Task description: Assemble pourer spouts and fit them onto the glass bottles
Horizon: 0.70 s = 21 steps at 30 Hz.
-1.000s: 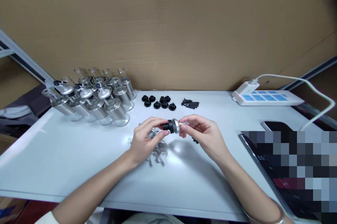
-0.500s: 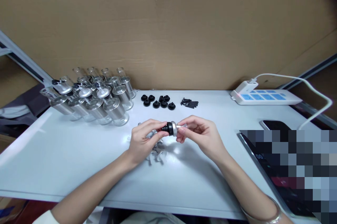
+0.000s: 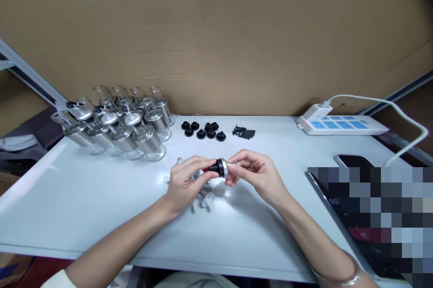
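Between both hands, above the table, is a bottle pourer [image 3: 223, 168] with a black ribbed stopper and a silver metal cap and spout. My left hand [image 3: 182, 184] is closed on the black stopper end, thumb and fingers pinching it. With thumb and fingertips, my right hand [image 3: 257, 173] grips the narrow spout on the other side, hiding part of it. Several silver metal spout pieces [image 3: 207, 199] lie on the table under and behind my left hand, partly covered by it. Farther back sit several black rubber stoppers [image 3: 211, 134] and a small pile of thin black tubes [image 3: 244, 133].
Several glass bottles with metal sleeves [image 3: 149, 144] stand at the left, some topped with pourers. A white power strip [image 3: 341, 125] with a plugged-in cable lies back right. A phone [image 3: 355, 161] and a partly blurred-out tablet [image 3: 338, 216] are at the right. Cardboard [image 3: 216, 53] walls the back.
Both hands keep hold of the pourer. It has shifted very slightly to the right and its metal cap has turned a little; the things on the table stay put.
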Each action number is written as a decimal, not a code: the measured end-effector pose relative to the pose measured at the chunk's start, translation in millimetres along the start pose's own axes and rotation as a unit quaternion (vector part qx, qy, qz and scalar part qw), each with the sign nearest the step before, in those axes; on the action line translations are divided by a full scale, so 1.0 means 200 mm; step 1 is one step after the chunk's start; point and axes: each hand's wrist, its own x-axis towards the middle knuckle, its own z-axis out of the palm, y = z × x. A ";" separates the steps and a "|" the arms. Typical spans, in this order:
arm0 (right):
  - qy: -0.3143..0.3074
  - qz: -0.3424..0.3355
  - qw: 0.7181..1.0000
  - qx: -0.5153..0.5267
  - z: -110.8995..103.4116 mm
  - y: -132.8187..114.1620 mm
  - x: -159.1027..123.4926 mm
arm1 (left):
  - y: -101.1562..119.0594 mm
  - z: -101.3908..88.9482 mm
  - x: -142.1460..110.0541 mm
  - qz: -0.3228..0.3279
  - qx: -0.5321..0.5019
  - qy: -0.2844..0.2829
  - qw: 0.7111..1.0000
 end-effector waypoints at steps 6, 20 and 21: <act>-0.002 -0.005 1.000 -0.001 0.00 0.00 0.00 | 0.00 0.00 -0.01 0.002 0.004 -0.006 1.000; 0.005 -0.028 0.998 -0.062 0.01 0.00 -0.01 | 0.01 -0.01 0.01 0.013 0.028 -0.022 0.999; 0.020 -0.049 0.994 -0.097 0.02 0.01 -0.01 | 0.01 -0.01 0.02 0.011 0.036 -0.025 0.999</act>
